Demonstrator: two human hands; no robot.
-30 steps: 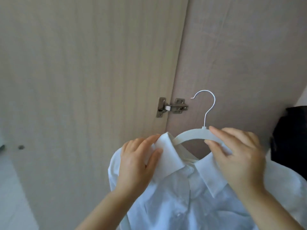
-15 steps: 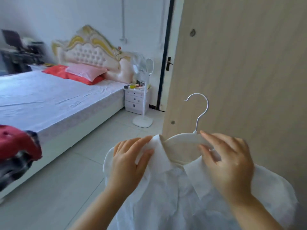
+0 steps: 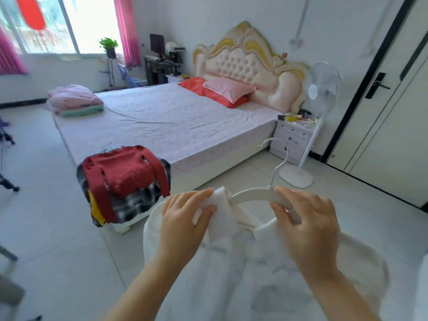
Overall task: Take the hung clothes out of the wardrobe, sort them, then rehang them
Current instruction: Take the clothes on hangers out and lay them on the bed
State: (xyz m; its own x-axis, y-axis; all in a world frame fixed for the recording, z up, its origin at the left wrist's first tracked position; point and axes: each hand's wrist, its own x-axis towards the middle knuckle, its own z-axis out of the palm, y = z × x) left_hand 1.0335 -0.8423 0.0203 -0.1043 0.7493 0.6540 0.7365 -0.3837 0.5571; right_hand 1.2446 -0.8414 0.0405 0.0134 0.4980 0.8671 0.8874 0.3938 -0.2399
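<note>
— What are the hands on?
— A white shirt (image 3: 231, 274), soft and rumpled, draped on a smooth white plastic hanger (image 3: 252, 196) with a curved bar and a thin wire hook (image 3: 279, 163) pointing up. It is held low in front of the person, above the pale tiled floor (image 3: 58, 239).
— And the grip?
— The hands are apart. The left hand (image 3: 183, 218) bunches the collar cloth between thumb and fingers at the hanger's left end. The right hand (image 3: 308, 228) pinches the hanger's right shoulder, thumb beneath and fingers over.
— Any other clothes?
— A pile on the near corner of the bed (image 3: 162, 117). A red knit sweater (image 3: 125, 172) lies on top with its sleeves trailing down, over a black-and-white plaid garment (image 3: 136, 202). A yellow cloth (image 3: 96, 205) shows at the left edge.
— The bed itself?
— A wrinkled pale sheet and a tufted cream headboard (image 3: 245, 56) with gilt scrolls. A white pedestal fan (image 3: 322, 89) stands near it.
</note>
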